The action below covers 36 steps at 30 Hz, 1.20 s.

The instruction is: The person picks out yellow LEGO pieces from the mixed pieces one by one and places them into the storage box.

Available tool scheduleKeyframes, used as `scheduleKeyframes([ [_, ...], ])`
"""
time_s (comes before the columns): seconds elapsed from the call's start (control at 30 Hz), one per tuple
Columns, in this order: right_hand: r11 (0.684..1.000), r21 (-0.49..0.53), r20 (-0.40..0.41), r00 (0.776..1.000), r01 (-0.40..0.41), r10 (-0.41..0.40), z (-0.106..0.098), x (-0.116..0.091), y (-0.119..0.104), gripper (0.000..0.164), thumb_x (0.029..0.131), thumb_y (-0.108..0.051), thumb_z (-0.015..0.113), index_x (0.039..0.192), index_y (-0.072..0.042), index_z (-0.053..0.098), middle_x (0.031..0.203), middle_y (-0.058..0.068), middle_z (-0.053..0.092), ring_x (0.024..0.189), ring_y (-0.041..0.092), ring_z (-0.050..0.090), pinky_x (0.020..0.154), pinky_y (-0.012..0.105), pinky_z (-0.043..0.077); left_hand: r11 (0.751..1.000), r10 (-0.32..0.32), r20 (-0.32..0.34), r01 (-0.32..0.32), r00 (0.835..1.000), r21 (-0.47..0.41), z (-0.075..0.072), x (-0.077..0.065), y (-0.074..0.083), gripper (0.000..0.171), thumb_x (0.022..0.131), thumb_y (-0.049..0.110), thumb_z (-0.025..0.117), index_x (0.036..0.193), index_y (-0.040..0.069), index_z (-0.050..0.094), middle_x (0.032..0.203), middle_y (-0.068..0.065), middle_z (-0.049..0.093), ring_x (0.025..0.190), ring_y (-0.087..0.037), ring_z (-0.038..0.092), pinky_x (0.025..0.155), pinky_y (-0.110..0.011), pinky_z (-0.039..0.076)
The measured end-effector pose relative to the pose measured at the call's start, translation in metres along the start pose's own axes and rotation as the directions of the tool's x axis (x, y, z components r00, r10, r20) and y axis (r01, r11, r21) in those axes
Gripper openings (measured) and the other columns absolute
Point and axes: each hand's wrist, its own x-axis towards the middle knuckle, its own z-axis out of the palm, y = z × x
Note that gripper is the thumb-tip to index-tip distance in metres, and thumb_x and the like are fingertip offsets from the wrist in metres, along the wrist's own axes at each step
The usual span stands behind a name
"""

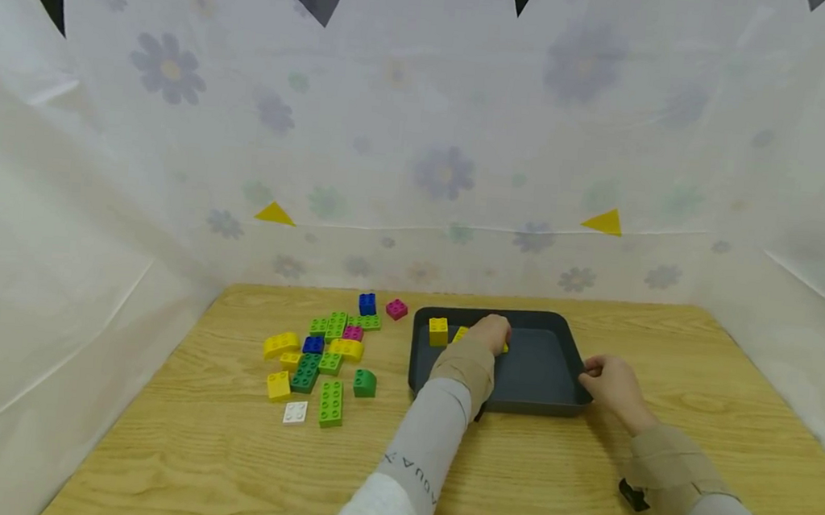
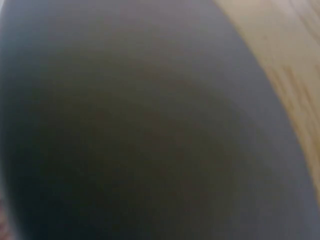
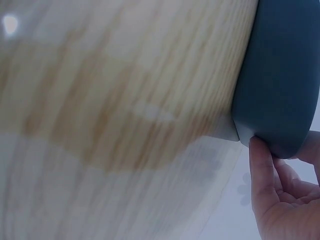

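Observation:
A dark grey tray (image 1: 534, 372) lies on the wooden table. My left hand (image 1: 491, 333) reaches into it with curled fingers, over a yellow brick (image 1: 505, 348) that peeks out at the hand's right edge; the fingertips are hidden. Left of this hand, inside the tray, are a yellow brick (image 1: 438, 332) and another yellow brick (image 1: 460, 334), partly covered by the wrist. My right hand (image 1: 613, 384) pinches the tray's near right corner, thumb on one side and fingers on the other, as the right wrist view shows. A blurred dark surface fills most of the left wrist view.
Loose bricks lie left of the tray, among them a light green brick (image 1: 331, 404), a white brick (image 1: 294, 412), a dark green brick (image 1: 305, 373) and a blue brick (image 1: 368, 303). A magenta brick (image 1: 397, 310) lies near the tray's far left corner. A flowered curtain (image 1: 422, 129) encloses the table.

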Motion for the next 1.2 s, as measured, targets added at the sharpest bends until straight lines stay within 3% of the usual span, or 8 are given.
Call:
scheduleKeyframes([
  [0.23,1.000,-0.008,0.000,1.000,0.000,0.000,-0.001,0.000,-0.001,0.031,0.084,0.001,0.052,0.106,0.023,0.051,0.092,0.033,0.057,0.082,0.040,0.057,0.064,0.039,0.051,0.999,0.039,-0.021,-0.038,0.999,0.013,0.001,0.002,-0.002,0.022,0.090,0.002,0.054,0.103,0.012,0.069,0.105,-0.001,0.064,0.090,-0.013,0.058,0.070,-0.019,0.045],
  [0.33,1.000,-0.003,0.005,1.000,-0.001,0.001,0.000,0.001,-0.001,0.031,0.085,0.001,0.052,0.106,0.023,0.050,0.093,0.033,0.056,0.082,0.040,0.057,0.063,0.038,0.051,0.999,0.043,-0.016,-0.043,0.999,0.017,-0.002,0.001,0.000,0.028,0.089,0.002,0.055,0.112,0.014,0.066,0.113,0.000,0.062,0.101,-0.012,0.056,0.078,-0.019,0.044],
  [0.43,1.000,0.001,0.005,1.000,0.004,-0.004,-0.001,0.000,-0.002,0.031,0.085,0.001,0.052,0.107,0.023,0.050,0.093,0.033,0.056,0.081,0.040,0.057,0.063,0.038,0.051,0.999,0.041,-0.004,-0.041,0.999,-0.002,-0.008,-0.005,0.004,0.040,0.089,0.006,0.057,0.126,0.019,0.057,0.126,0.004,0.055,0.116,-0.011,0.050,0.090,-0.021,0.042],
  [0.6,1.000,-0.001,0.000,1.000,0.001,-0.001,0.000,0.001,-0.001,0.031,0.085,0.001,0.052,0.107,0.023,0.050,0.092,0.033,0.056,0.081,0.039,0.057,0.062,0.038,0.051,0.997,0.068,0.015,-0.067,0.998,-0.044,-0.019,-0.012,0.008,0.055,0.089,0.018,0.060,0.139,0.028,0.040,0.141,0.005,0.039,0.126,-0.015,0.040,0.086,-0.026,0.044],
  [0.7,1.000,-0.001,-0.004,1.000,-0.001,0.001,0.001,0.001,0.000,0.031,0.085,0.001,0.053,0.106,0.023,0.051,0.092,0.033,0.057,0.081,0.039,0.057,0.063,0.038,0.051,0.996,0.094,0.006,-0.094,0.996,-0.008,-0.026,-0.015,0.010,0.066,0.088,0.028,0.061,0.144,0.032,0.027,0.149,0.004,0.025,0.132,-0.018,0.032,0.094,-0.031,0.041],
  [0.8,1.000,-0.002,-0.011,1.000,0.003,-0.003,0.001,0.002,0.001,0.030,0.084,0.002,0.054,0.105,0.023,0.051,0.091,0.032,0.057,0.081,0.039,0.057,0.063,0.039,0.050,0.992,0.125,-0.026,-0.124,0.992,0.035,-0.035,-0.017,0.011,0.074,0.087,0.036,0.061,0.146,0.034,0.017,0.152,0.002,0.014,0.137,-0.020,0.021,0.107,-0.039,0.028],
  [0.9,1.000,-0.002,-0.017,1.000,0.005,-0.005,0.001,0.002,0.001,0.029,0.084,0.001,0.054,0.104,0.023,0.052,0.090,0.032,0.057,0.080,0.039,0.057,0.063,0.039,0.050,0.988,0.142,-0.072,-0.137,0.987,0.074,-0.044,-0.018,0.011,0.076,0.086,0.043,0.059,0.147,0.034,0.013,0.153,0.001,0.010,0.139,-0.022,0.015,0.110,-0.044,0.018],
  [1.2,1.000,0.010,0.005,1.000,-0.012,0.012,0.001,0.002,0.000,0.030,0.085,0.002,0.053,0.106,0.023,0.050,0.092,0.033,0.056,0.080,0.038,0.057,0.062,0.037,0.050,0.993,0.094,-0.180,-0.080,0.979,0.082,-0.068,-0.025,-0.006,0.077,0.085,0.047,0.058,0.147,0.035,0.014,0.153,-0.001,0.011,0.139,-0.023,0.012,0.111,-0.048,0.010],
])
